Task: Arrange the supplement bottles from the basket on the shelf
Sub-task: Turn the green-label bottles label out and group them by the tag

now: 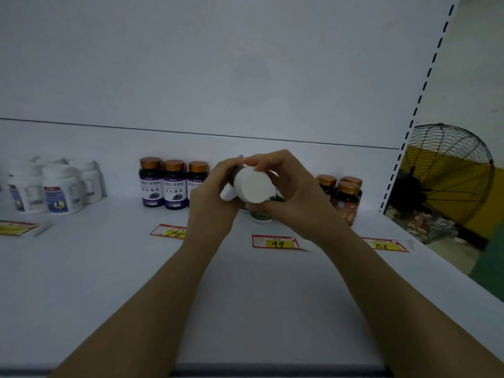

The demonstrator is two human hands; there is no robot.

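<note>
Holding bottle (pixel 252 185) above shelf (pixel 109 268).
Left grip (pixel 213 192) and right grip (pixel 297 200) both clamped round it, white cap toward camera.

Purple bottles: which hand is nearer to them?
Left. The left hand is just right of the purple bottles; the right hand is farther right, beyond the white bottle.

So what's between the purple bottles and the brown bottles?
Head view: the left hand and right hand hold a white-capped bottle, with green-labelled bottles on the shelf behind.
</note>
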